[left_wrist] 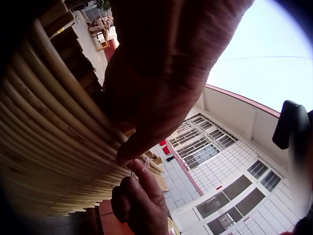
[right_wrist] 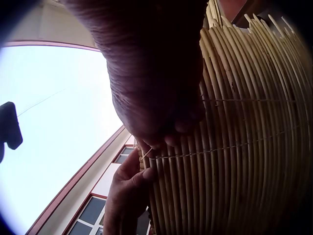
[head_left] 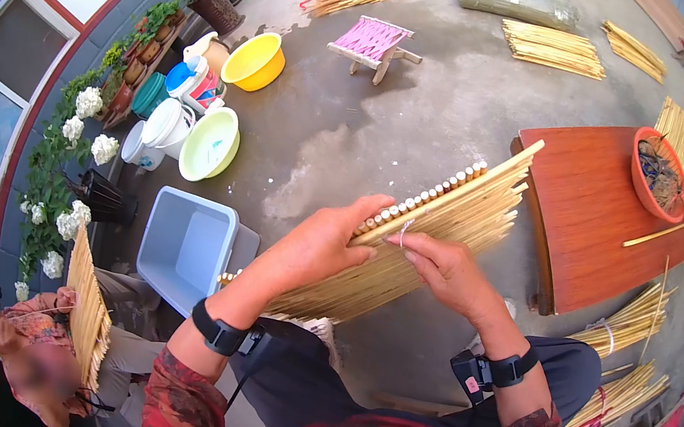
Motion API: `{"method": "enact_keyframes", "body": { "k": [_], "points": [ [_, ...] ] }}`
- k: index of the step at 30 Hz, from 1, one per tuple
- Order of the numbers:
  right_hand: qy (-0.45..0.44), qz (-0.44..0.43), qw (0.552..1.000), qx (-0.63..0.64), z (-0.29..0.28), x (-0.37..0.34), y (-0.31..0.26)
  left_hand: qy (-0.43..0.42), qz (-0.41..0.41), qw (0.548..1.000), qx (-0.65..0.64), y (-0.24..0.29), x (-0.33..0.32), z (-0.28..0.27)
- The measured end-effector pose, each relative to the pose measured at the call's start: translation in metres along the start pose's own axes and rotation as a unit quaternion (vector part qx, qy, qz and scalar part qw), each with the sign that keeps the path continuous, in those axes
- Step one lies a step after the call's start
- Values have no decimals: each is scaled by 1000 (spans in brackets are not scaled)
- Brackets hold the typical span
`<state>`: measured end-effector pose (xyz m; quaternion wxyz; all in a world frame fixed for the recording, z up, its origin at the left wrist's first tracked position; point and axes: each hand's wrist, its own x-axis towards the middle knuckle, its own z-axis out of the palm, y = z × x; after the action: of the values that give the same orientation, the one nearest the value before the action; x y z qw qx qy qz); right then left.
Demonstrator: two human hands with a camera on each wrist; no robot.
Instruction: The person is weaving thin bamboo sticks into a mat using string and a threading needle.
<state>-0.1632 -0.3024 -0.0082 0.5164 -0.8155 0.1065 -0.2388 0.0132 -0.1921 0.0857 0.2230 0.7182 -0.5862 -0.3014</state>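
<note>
A mat of straw-coloured reed stalks (head_left: 349, 289) lies slanting across the lap, with a row of round cut ends (head_left: 428, 192) along its upper edge. My left hand (head_left: 312, 240) grips that edge, thumb on the near face and fingers behind. Just right of it, my right hand (head_left: 451, 277) pinches a thin pale thread (head_left: 405, 231) between thumb and forefinger at the outermost stalk. Seen from the right wrist, stitched lines of cord (right_wrist: 215, 151) cross the stalks, and the thread end (right_wrist: 146, 153) stands out near the left thumb. The right palm hides part of the edge there.
A reddish wooden table (head_left: 594, 223) stands at right, bearing an orange bowl (head_left: 654, 201). Reed bundles (head_left: 627, 328) lie below it. Left are a grey-blue tub (head_left: 186, 235) and a seated person (head_left: 43, 346) with another mat (head_left: 86, 309). A pink-webbed stool (head_left: 375, 41) stands ahead.
</note>
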Motion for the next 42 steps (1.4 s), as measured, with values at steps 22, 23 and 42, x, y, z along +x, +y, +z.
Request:
{"method": "enact_keyframes", "body": {
  "k": [22, 23, 42],
  "points": [
    [-123, 97, 978, -137, -30, -135, -69, 4, 173, 984, 35, 43, -88, 81],
    [-127, 88, 976, -151, -30, -133, -70, 2, 170, 985, 32, 42, -88, 81],
    [48, 195, 976, 85, -10, -34, -41, 144, 82, 986, 27, -4, -27, 42]
  ]
}}
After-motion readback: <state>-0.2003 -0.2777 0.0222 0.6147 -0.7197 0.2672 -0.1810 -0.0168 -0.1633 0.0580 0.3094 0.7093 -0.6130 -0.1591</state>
